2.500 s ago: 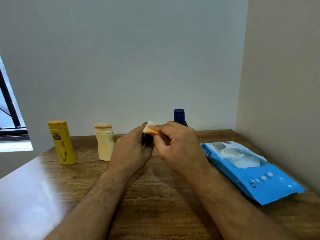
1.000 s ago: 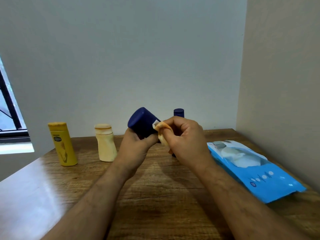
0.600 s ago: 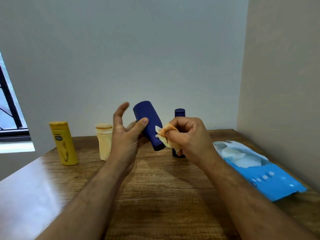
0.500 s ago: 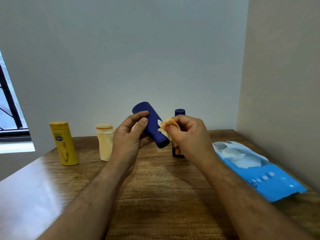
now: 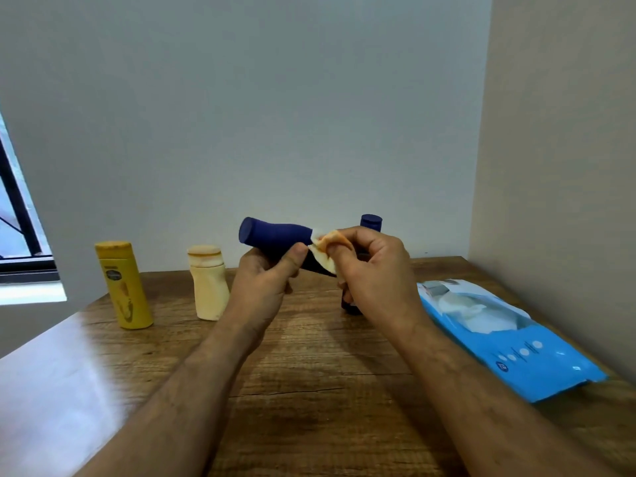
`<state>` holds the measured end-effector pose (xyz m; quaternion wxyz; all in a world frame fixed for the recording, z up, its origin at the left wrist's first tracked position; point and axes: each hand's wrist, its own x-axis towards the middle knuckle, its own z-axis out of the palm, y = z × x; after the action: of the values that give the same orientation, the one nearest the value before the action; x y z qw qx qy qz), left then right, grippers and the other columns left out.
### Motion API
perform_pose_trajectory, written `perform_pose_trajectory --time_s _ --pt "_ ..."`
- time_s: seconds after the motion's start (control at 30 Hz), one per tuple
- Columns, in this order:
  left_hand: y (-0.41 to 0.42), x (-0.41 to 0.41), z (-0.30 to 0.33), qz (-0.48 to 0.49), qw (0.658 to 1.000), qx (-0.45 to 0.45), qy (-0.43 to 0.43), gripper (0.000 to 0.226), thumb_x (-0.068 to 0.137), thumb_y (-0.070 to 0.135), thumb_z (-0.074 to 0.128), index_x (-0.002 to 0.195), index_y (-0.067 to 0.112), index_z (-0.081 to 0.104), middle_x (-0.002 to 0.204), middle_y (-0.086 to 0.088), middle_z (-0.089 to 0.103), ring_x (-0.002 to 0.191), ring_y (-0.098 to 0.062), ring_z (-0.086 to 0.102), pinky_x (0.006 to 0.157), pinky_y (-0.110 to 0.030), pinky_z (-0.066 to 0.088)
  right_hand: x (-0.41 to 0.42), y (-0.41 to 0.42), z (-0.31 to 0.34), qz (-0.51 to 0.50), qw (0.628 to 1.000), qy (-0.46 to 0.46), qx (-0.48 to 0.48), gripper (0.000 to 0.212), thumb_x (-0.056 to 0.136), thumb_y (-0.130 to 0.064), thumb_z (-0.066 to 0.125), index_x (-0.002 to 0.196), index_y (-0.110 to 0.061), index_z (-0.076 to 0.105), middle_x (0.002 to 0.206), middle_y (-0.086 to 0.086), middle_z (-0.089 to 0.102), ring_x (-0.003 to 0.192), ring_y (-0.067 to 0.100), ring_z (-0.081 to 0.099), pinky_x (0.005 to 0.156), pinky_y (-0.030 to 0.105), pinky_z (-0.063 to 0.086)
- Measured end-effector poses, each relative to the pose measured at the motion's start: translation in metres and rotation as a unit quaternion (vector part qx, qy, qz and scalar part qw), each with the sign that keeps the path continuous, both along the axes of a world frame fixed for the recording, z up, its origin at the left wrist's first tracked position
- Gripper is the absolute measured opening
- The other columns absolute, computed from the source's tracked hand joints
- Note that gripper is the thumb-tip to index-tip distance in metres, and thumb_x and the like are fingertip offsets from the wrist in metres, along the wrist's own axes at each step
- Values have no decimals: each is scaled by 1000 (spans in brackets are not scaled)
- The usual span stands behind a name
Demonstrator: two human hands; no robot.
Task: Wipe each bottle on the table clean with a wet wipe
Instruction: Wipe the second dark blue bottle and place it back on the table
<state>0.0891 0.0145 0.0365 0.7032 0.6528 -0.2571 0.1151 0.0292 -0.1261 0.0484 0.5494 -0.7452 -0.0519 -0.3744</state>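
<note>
My left hand grips a dark blue bottle, held nearly level above the table with one end pointing left. My right hand pinches a folded wet wipe, stained orange, against the bottle's right part. A second dark blue bottle stands behind my right hand, mostly hidden. A yellow bottle and a cream bottle stand upright at the left.
A blue pack of wet wipes lies open on the right of the wooden table, close to the beige side wall. A window shows at the far left.
The blue bottle has been lifted from low between my hands and turned from steeply tilted to nearly level. My left hand briefly opened, then re-gripped it. The wipe stays on the bottle.
</note>
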Motion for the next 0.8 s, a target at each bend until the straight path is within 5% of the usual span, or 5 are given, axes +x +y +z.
perform_pose_trajectory --time_s 0.2,0.47,0.63,0.7,0.8 --pt "6 7 2 25 998 -49 28 16 98 19 59 114 20 59 113 -2 68 112 -19 64 89 -37 53 1 -11 0 -106 990 -81 39 9 93 -25 65 93 -31 72 82 -18 68 82 4 63 67 19 54" --pt "4 13 -7 27 998 -26 48 24 98 13 60 119 19 54 114 -4 66 111 -25 65 102 -52 51 11 -6 -11 -114 992 -45 -42 13 94 -22 63 97 -28 75 81 -18 66 76 -9 57 61 5 42" --pt "-1 19 -14 44 998 23 49 32 97 13 61 125 19 47 114 -2 63 109 -21 63 95 -42 53 13 -15 -11 -129 991 -37 -22 8 90 -29 68 94 -32 73 90 -11 65 88 6 60 72 22 52" --pt "-2 20 -14 51 996 40 55 39 96 11 61 129 17 40 112 0 60 106 -17 62 82 -31 52 14 -16 -12 -128 991 -25 -24 9 89 -28 69 97 -29 75 93 -9 64 89 7 60 73 21 52" --pt "0 26 -16 76 993 70 52 54 91 4 66 130 18 32 109 -2 60 101 -17 63 80 -32 52 15 -13 -14 -127 991 -15 -40 11 90 -27 69 98 -28 75 95 -8 64 91 5 59 71 13 46"
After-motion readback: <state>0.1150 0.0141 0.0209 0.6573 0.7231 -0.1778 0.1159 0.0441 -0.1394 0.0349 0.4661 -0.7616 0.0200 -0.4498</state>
